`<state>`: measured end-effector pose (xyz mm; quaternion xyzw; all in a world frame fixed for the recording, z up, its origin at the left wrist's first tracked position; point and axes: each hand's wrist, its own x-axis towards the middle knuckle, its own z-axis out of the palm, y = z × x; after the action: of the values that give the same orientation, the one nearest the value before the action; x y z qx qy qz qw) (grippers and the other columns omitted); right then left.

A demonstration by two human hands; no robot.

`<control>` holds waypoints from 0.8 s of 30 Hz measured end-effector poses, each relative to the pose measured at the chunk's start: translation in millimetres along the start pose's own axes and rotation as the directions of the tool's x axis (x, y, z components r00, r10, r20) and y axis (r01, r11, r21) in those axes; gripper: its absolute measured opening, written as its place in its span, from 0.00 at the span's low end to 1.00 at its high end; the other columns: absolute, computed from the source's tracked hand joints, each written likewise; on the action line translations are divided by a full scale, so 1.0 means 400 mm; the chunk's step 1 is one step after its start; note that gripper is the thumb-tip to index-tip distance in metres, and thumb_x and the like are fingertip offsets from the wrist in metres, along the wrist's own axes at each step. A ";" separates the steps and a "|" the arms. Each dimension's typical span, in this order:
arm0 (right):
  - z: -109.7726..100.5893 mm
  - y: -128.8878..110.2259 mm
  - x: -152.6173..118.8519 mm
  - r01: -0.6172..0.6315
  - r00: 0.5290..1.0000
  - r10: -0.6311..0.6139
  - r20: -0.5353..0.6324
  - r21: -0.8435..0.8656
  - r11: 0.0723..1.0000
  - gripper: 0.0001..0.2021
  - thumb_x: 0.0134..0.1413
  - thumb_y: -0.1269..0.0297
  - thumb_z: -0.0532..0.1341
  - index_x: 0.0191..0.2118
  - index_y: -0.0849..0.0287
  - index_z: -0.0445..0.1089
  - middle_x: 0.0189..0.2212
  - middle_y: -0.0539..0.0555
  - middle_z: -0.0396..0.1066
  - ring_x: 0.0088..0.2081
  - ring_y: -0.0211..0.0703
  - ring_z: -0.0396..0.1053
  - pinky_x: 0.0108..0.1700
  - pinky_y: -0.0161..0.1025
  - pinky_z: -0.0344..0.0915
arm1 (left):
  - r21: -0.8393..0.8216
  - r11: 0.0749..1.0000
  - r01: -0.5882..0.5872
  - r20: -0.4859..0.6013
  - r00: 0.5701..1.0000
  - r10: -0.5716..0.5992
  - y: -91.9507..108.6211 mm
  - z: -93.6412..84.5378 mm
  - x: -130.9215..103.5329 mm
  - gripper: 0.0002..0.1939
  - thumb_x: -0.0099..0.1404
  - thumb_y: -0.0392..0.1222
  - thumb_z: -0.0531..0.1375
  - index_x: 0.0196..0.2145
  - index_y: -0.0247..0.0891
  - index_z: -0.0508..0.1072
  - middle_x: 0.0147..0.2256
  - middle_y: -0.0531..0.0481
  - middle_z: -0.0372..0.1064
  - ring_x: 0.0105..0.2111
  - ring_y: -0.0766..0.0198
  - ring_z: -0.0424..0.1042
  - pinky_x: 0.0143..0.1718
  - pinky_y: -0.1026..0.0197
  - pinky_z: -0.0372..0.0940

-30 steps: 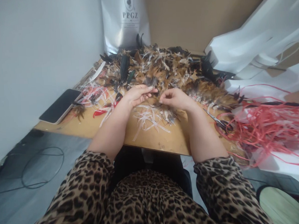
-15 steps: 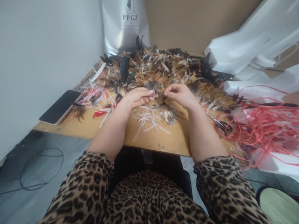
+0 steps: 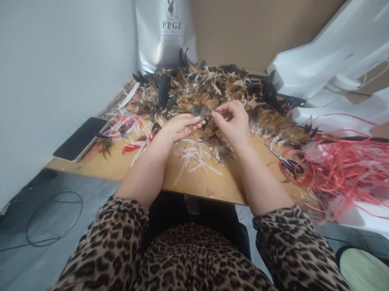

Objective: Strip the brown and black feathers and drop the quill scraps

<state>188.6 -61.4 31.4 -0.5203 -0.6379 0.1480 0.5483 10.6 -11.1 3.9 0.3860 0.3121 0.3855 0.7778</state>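
Observation:
My left hand (image 3: 183, 125) pinches a small tuft of grey-brown feathers (image 3: 198, 111) between thumb and fingers above the near side of the feather pile (image 3: 210, 81). Just right of it, my right hand (image 3: 234, 121) has thumb and forefinger pressed together at the pile's edge; whatever lies between those fingertips is too small to make out. Brown and black feathers spread behind both hands. On the wooden table (image 3: 210, 190) below them lies a loose bunch of thin whitish ribbon strips (image 3: 195, 158), with more feathers (image 3: 220, 146) beside it under my right wrist.
A phone (image 3: 80, 138) rests at the table's left edge near red feathers (image 3: 131, 147). Scissors (image 3: 284, 159) lie right of my right forearm, beside a tangle of red cord (image 3: 355, 172). A silver bag (image 3: 166, 47) stands behind the pile, and a white machine (image 3: 317, 56) at the right.
My right hand has turned and shifted slightly up and left, closer to the left fingertips. My left hand keeps its hold on the feathers. The whole view has shifted a little.

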 end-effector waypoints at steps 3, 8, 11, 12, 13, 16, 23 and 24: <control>0.024 -0.006 -0.012 -0.128 0.986 0.118 0.122 0.073 0.989 0.09 0.44 0.57 0.64 0.25 0.58 0.70 0.26 0.51 0.68 0.31 0.39 0.63 0.33 0.37 0.60 | -0.005 1.000 -0.010 0.008 1.000 0.010 0.001 0.003 0.000 0.03 0.59 0.28 0.60 0.30 0.25 0.74 0.27 0.44 0.74 0.24 0.73 0.73 0.27 0.75 0.67; 0.067 0.011 -0.022 -0.368 0.925 0.298 0.235 0.365 0.855 0.12 0.38 0.57 0.68 0.28 0.59 0.70 0.25 0.48 0.70 0.27 0.34 0.64 0.34 0.34 0.62 | -0.012 1.000 -0.007 -0.004 1.000 0.007 -0.001 0.013 -0.003 0.02 0.58 0.27 0.60 0.28 0.25 0.73 0.24 0.46 0.72 0.22 0.73 0.72 0.26 0.74 0.67; 0.075 0.022 -0.021 -0.426 0.904 0.347 0.248 0.467 0.775 0.15 0.35 0.56 0.69 0.27 0.58 0.68 0.23 0.47 0.70 0.26 0.33 0.65 0.33 0.33 0.62 | -0.010 1.000 0.000 0.011 1.000 0.000 -0.003 0.014 -0.002 0.01 0.58 0.28 0.61 0.30 0.25 0.73 0.25 0.44 0.73 0.23 0.72 0.73 0.24 0.74 0.66; 0.075 0.024 -0.019 -0.451 0.893 0.370 0.258 0.494 0.743 0.16 0.34 0.55 0.70 0.26 0.58 0.67 0.22 0.47 0.69 0.26 0.33 0.65 0.31 0.33 0.62 | -0.009 1.000 -0.002 0.017 1.000 0.002 -0.004 0.013 0.000 0.02 0.58 0.28 0.61 0.30 0.25 0.74 0.27 0.44 0.74 0.23 0.72 0.73 0.23 0.75 0.66; 0.074 0.026 -0.016 -0.476 0.879 0.396 0.265 0.520 0.709 0.16 0.33 0.55 0.70 0.26 0.58 0.67 0.21 0.46 0.68 0.25 0.33 0.64 0.30 0.32 0.61 | -0.010 1.000 -0.005 0.025 1.000 0.005 -0.005 0.012 0.001 0.03 0.58 0.29 0.61 0.31 0.25 0.74 0.28 0.43 0.75 0.23 0.71 0.73 0.23 0.75 0.66; 0.068 0.026 -0.009 -0.517 0.849 0.460 0.260 0.588 0.622 0.18 0.29 0.56 0.72 0.26 0.58 0.66 0.19 0.45 0.65 0.22 0.31 0.61 0.25 0.31 0.57 | -0.007 1.000 -0.006 0.044 0.999 0.006 -0.008 0.009 0.004 0.03 0.58 0.30 0.61 0.32 0.25 0.74 0.30 0.42 0.75 0.23 0.71 0.74 0.22 0.75 0.66; 0.075 0.025 -0.010 -0.452 0.879 0.438 0.189 0.627 0.635 0.18 0.29 0.55 0.72 0.25 0.58 0.66 0.19 0.44 0.65 0.22 0.30 0.60 0.25 0.30 0.57 | 0.014 1.000 0.021 0.039 0.999 -0.021 -0.016 0.013 0.003 0.03 0.58 0.30 0.62 0.32 0.25 0.73 0.30 0.42 0.76 0.23 0.72 0.73 0.23 0.74 0.66; 0.077 0.027 -0.010 -0.438 0.885 0.429 0.179 0.633 0.639 0.18 0.29 0.55 0.71 0.25 0.58 0.66 0.19 0.43 0.64 0.22 0.29 0.59 0.25 0.30 0.57 | 0.018 1.000 0.021 0.037 0.999 -0.022 -0.017 0.014 0.003 0.03 0.57 0.30 0.62 0.31 0.25 0.73 0.30 0.42 0.76 0.23 0.72 0.73 0.23 0.74 0.66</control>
<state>166.9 -48.5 10.1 -0.4301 -0.4042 0.4925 0.6396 18.1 -15.1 0.8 0.3967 0.3052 0.3672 0.7840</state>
